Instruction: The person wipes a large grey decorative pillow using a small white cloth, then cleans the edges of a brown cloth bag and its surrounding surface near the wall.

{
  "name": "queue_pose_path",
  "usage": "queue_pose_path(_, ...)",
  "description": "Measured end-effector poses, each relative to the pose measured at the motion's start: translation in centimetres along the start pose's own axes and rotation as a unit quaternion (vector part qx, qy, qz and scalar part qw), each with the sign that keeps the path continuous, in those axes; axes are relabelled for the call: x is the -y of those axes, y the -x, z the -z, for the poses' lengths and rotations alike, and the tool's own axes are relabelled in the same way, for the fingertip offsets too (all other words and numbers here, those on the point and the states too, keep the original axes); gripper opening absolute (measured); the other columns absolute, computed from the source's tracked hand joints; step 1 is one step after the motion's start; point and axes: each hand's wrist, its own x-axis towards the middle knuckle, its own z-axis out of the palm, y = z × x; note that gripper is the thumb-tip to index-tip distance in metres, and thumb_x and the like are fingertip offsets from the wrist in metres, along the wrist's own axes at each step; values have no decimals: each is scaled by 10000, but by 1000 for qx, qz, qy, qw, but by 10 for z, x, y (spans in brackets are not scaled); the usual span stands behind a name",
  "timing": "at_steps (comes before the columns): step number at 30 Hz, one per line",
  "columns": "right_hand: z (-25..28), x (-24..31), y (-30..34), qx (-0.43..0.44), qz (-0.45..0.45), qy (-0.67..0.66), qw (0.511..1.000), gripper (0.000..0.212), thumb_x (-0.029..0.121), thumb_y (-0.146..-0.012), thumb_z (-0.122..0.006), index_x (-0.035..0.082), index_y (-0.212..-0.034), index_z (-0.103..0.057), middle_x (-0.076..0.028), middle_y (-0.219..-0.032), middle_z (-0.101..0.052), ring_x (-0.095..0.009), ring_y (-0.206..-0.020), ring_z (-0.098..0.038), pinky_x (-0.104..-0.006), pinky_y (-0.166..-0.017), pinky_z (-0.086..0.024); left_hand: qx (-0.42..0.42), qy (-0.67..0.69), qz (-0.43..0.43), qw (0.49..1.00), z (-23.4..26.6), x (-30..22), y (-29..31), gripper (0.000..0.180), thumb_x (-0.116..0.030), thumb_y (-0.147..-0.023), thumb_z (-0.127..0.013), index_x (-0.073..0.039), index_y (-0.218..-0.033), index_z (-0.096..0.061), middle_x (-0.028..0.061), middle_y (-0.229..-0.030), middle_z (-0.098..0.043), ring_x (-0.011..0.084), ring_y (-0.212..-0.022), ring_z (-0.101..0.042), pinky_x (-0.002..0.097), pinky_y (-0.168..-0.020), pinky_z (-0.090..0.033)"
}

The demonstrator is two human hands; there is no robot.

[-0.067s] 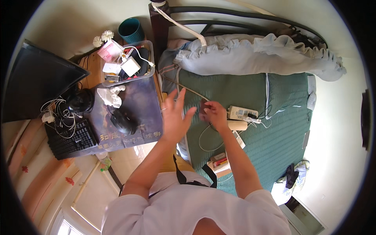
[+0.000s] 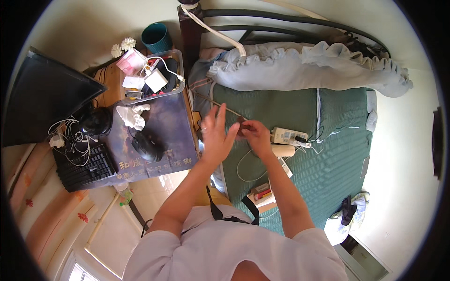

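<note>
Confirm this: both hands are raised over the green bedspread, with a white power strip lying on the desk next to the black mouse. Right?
Not quite. The white power strip lies on the green bedspread, just past the right hand, not on the desk. The head view shows it. The left hand is raised beside it.

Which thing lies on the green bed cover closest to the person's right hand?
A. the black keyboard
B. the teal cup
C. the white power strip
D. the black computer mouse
C: the white power strip lies on the green quilted bed cover just beside the right hand, while the mouse, cup and keyboard are on the desk to the person's left.
</note>
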Motion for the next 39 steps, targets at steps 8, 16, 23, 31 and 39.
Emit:
queue_pose_path(8,50,91,-48,33,130,53,990,246,62,-842,-645,49,-1088,-633,-86,-993,-679,-156,-835,-656,-272,-722,-512,-134,422,124,888,-54,-44,-67,263,-292,-983,-526,-56,-1087,-578,-34,-853,-544,32,-643,-431,191,-556,-352)
queue_pose_path(16,79,122,-149,-189,381,375,824,195,25,-744,-605,87,-914,-677,-46,-990,-668,-272,-1066,-563,-424,-903,-428,-128,-72,-293,945,-61,-76,-159,441,-261,-835,-613,-81,-1227,-517,97,-1233,-542,336,-1172,-455,494,-1022,-295)
queue_pose_path(23,87,100,-178,-50,317,416,851,89,90,-711,-688,108,-798,-688,-47,-855,-636,-285,-929,-559,-409,-800,-466,-158,-252,-305,905,-99,29,-195,311,-305,-751,-654,-169,-1019,-573,42,-1028,-548,257,-1054,-498,457,-865,-359)
queue_pose_path(31,83,102,-200,-122,314,269,902,116,130,-757,-707,48,-831,-669,-97,-797,-621,-293,-737,-598,-365,-658,-470,-86,-258,-117,955,-81,-10,-241,247,-342,-901,-508,-133,-786,-571,90,-779,-652,316,-787,-631,432,-677,-479)
queue_pose_path(39,88,92,-203,-114,277,197,933,151,145,-778,-721,25,-847,-661,-54,-791,-609,-211,-737,-565,-317,-685,-449,-242,-430,-89,865,-95,10,-264,220,-256,-873,-527,-82,-811,-647,110,-838,-672,244,-788,-650,374,-691,-475)
